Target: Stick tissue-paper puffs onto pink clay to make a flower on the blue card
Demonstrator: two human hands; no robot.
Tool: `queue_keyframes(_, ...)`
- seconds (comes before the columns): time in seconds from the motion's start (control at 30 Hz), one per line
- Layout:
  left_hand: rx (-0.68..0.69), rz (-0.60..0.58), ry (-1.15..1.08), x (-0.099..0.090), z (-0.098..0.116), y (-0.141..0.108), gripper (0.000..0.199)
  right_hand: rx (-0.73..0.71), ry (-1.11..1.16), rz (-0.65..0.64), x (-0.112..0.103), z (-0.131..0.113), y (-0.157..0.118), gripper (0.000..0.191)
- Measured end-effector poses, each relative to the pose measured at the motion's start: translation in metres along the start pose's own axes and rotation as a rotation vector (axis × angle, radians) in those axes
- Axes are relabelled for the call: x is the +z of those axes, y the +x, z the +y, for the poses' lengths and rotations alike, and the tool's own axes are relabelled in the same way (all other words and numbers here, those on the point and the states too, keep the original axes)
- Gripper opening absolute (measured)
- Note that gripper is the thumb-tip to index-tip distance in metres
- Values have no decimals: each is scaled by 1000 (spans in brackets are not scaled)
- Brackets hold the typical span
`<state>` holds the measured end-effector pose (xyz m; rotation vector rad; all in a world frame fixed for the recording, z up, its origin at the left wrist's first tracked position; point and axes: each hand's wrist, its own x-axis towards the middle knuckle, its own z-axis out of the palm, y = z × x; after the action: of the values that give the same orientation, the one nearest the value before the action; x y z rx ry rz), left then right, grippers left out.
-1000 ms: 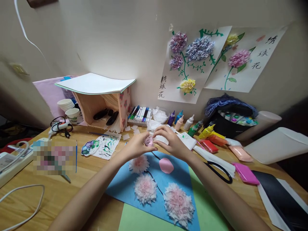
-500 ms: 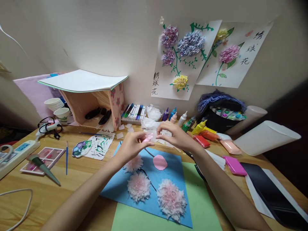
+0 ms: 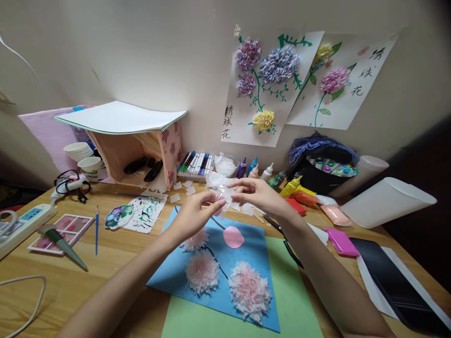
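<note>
Clear wrapper (image 3: 224, 197) sits between both hands, pinched by the left hand (image 3: 200, 210)'s fingers.

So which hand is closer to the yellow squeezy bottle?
The right hand. It's just to the left of the yellow bottle, while the left hand is farther left, on the other side of the right hand.

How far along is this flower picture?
Mostly done, it seems: three fluffy pink-white blooms sit on the blue sheet. In hand: the left hand pinches crinkly clear plastic, the right hand close by; its contents are unclear. Left, probably: the flat pink disc at a dark stem's end has no petals yet.
</note>
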<state>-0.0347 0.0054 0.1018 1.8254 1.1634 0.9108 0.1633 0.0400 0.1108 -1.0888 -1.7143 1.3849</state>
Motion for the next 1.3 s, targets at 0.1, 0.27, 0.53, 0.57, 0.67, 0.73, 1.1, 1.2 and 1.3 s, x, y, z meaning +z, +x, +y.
queue_keyframes(0.1,-72,65,-134,0,-2,3,30,-43,-101,-26,5,-1,-1,29)
queue_keyframes(0.27,-111,89,-205,-2,0,4,26,-116,-213,15,13,2,-1,15)
queue_keyframes(0.53,304,253,259,0,5,-7,22,-196,-301,28,22,-3,-6,16)
queue_keyframes(0.57,352,262,289,0,4,-7,22,-212,-313,32,22,-5,-8,15)
queue_keyframes(0.67,420,273,320,1,2,-8,21,-244,-362,35,23,-8,-10,15)
queue_keyframes(0.73,377,278,303,1,1,-7,21,-242,-414,-10,20,-8,-11,19)
queue_keyframes(1.1,89,76,78,-4,-2,1,28,-303,-651,-152,14,-4,-8,29)
queue_keyframes(1.2,126,152,162,-1,-4,-2,26,-290,-611,-206,15,0,-6,35)
queue_keyframes(1.3,108,176,211,4,-9,-3,27,-288,-627,-229,16,7,-2,41)
